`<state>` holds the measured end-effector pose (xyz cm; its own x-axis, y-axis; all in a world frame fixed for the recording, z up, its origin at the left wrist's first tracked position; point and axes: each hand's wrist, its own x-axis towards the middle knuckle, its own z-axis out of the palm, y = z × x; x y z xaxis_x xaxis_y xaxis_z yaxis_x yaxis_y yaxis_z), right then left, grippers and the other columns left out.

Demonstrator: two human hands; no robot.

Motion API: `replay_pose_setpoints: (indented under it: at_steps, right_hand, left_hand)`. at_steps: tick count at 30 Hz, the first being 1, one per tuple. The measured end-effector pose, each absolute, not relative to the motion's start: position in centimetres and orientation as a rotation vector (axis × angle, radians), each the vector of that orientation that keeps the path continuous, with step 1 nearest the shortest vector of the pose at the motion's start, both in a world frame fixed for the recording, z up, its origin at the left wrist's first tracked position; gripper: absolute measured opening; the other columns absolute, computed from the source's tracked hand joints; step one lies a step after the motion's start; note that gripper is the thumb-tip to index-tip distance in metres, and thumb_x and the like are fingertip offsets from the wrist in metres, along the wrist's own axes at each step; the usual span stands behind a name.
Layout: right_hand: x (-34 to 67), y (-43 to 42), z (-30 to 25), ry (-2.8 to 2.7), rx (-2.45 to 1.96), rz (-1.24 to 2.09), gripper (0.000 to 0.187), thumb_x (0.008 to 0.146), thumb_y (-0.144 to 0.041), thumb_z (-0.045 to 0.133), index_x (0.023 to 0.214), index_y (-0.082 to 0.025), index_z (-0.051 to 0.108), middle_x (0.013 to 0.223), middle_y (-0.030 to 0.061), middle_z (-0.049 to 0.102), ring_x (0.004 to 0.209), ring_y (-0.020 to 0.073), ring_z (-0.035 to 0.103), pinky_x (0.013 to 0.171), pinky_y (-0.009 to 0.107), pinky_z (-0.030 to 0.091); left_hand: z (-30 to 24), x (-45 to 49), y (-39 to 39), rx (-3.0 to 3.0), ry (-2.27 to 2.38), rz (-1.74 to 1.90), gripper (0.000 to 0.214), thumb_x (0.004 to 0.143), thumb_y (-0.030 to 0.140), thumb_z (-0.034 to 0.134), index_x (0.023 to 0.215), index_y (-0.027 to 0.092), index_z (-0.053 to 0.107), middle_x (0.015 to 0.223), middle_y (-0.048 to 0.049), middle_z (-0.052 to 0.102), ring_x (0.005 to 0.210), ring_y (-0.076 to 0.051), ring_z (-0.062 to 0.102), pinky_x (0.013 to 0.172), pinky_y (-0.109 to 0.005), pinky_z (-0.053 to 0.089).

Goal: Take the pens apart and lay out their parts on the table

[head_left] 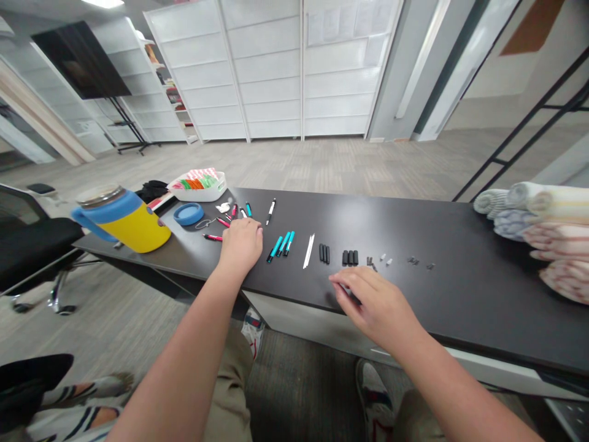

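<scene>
My left hand [241, 244] is over the table beside a scatter of pens, its fingers curled down and mostly hidden behind its back. A red pen [213, 237] lies just left of it, and a black-and-white pen [271, 211] lies beyond it to the right. To its right, teal pen barrels [281, 244] lie side by side. My right hand [368, 294] hovers at the table's front edge, fingers loosely bent, with nothing visible in it. Ahead of it are short black tubes [350, 258], thin black grips [324, 253], white refills [308, 251] and small clear tips [385, 259].
Metal springs [413, 261] lie farther right. A yellow-and-blue mug [133, 218], a blue lid [188, 213] and a white basket [197, 187] of wrapped items stand left. Rolled towels [552, 227] are stacked at the right end. An office chair [32, 245] stands left of the dark table [460, 307].
</scene>
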<state>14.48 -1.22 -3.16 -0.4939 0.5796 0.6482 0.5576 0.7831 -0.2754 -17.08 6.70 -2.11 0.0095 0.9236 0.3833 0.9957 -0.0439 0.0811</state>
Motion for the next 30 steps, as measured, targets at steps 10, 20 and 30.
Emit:
replay_pose_setpoints:
  at_steps: [10, 20, 30]
  right_hand:
    - [14.5, -1.3, -3.3, -2.221, -0.814, 0.04, 0.017, 0.099, -0.014, 0.058, 0.113, -0.021, 0.066, 0.102, 0.0085, 0.077, 0.093, 0.0233, 0.072, 0.084, 0.039, 0.06]
    - [14.5, -1.3, -3.2, -2.23, -0.823, 0.047, 0.016, 0.1, -0.014, 0.059, 0.113, -0.021, 0.065, 0.104, 0.0084, 0.077, 0.094, 0.0236, 0.072, 0.085, 0.039, 0.059]
    - [14.6, -1.2, -3.4, -2.264, -0.801, 0.061, 0.015, 0.1, -0.013, 0.059, 0.112, -0.019, 0.064, 0.103, 0.0082, 0.077, 0.091, 0.0232, 0.07, 0.084, 0.038, 0.056]
  left_hand:
    - [-2.5, -17.2, 8.1, -2.022, -2.051, -0.46, 0.035, 0.104, 0.035, 0.043, 0.109, 0.017, 0.073, 0.115, -0.0169, 0.074, 0.117, -0.036, 0.061, 0.108, -0.053, 0.04]
    - [-3.4, -17.8, 8.9, -2.021, -2.11, -0.491, 0.038, 0.103, 0.043, 0.05, 0.124, 0.021, 0.072, 0.146, -0.0153, 0.063, 0.137, -0.039, 0.049, 0.116, -0.061, 0.032]
    - [-3.7, -18.2, 9.3, -2.102, -2.068, -0.529, 0.035, 0.1, 0.041, 0.054, 0.119, 0.02, 0.074, 0.135, -0.0126, 0.07, 0.131, -0.035, 0.054, 0.116, -0.058, 0.036]
